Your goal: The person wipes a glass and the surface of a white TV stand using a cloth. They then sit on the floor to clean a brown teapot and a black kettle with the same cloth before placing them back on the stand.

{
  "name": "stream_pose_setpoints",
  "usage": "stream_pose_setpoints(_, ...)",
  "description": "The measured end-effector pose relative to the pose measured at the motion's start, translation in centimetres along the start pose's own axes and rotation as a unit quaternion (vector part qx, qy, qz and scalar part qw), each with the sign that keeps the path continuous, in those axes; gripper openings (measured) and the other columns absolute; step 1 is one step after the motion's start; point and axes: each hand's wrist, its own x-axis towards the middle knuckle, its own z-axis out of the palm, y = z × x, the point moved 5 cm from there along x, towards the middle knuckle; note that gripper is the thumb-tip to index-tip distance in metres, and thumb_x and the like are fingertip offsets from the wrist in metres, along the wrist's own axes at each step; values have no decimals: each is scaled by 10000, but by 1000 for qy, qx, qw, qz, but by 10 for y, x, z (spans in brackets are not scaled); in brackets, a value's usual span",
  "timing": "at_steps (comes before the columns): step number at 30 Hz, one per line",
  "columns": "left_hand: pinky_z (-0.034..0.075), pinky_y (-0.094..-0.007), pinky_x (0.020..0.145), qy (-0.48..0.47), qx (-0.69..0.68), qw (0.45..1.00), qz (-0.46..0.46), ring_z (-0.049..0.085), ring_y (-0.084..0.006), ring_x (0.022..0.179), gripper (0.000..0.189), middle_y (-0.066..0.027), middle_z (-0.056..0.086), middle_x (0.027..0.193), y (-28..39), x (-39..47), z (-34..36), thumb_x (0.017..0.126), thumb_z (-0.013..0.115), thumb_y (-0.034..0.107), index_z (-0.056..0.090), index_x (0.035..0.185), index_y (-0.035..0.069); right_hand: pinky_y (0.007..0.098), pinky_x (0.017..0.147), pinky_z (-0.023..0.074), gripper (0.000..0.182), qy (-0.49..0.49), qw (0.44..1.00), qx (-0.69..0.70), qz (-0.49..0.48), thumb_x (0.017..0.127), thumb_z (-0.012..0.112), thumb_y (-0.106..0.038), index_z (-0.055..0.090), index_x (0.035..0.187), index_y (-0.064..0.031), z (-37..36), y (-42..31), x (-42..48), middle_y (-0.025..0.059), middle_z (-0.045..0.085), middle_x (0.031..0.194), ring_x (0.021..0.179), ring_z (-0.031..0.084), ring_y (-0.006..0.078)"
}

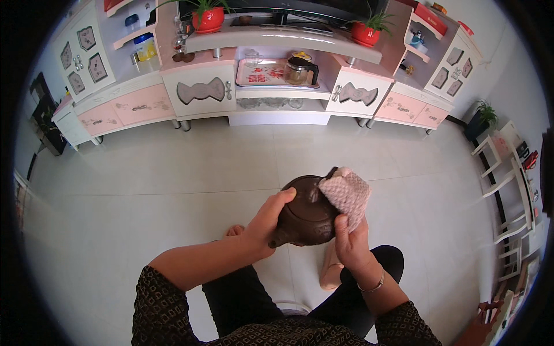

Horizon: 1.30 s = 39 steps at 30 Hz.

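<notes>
A dark brown clay teapot (305, 216) is held above the floor in front of my knees, its spout towards the lower left. My left hand (269, 225) grips the pot's left side near the spout, the thumb on top by the lid's edge. In my right hand (352, 242) is a pink textured cloth (348, 192), pressed against the pot's right side and covering part of the handle. The right thumb lies along the pot's body. The fingers beneath the pot and behind the cloth are hidden.
A white and pink TV cabinet (199, 88) spans the far side. On its middle shelf a patterned tray (259, 78) bears a glass pot (297, 71) with a black handle. Red planters (209, 19) stand above. White chairs (497, 181) line the right wall, over a tiled floor (173, 173).
</notes>
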Motion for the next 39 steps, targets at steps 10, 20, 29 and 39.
stream_pose_setpoints(10, 417, -384, 930, -39, -163, 986, -2, 538, -254, 1033, 495, -91, 541, 1154, 6, 15, -4, 888, 398, 446, 440, 1231, 90, 534, 1001, 243, 412, -49, 942, -252, -218, 692, 658, -263, 619, 1093, -178, 34, -38, -7, 111, 430, 1307, 1212, 383, 316)
stream_pose_setpoints(20, 407, -366, 964, 11, -145, 989, -6, 515, -255, 1075, 544, -124, 532, 1141, 14, 20, -6, 877, 365, 498, 440, 1219, 81, 475, 974, 321, 434, 30, 951, -196, -236, 662, 695, -204, 620, 1090, -207, 24, -20, 12, 157, 435, 1286, 1159, 426, 349)
stream_pose_setpoints(29, 465, -486, 836, 2, -53, 999, 9, 515, -261, 1078, 465, -65, 483, 1246, 17, 17, -5, 906, 347, 445, 385, 1275, 165, 399, 887, 393, 351, 76, 995, 46, -51, 738, 595, -101, 540, 1069, 2, 0, 26, 37, 203, 507, 1125, 1009, 493, 350)
stream_pose_setpoints(39, 436, -411, 903, 52, -51, 993, 89, 531, -250, 1058, 515, -83, 516, 1198, 23, 29, -13, 872, 406, 457, 418, 1239, 95, 264, 774, 386, 465, 16, 822, 442, 357, 946, 350, -433, 493, 1123, -27, 32, 88, 39, 67, 535, 1011, 902, 493, 130)
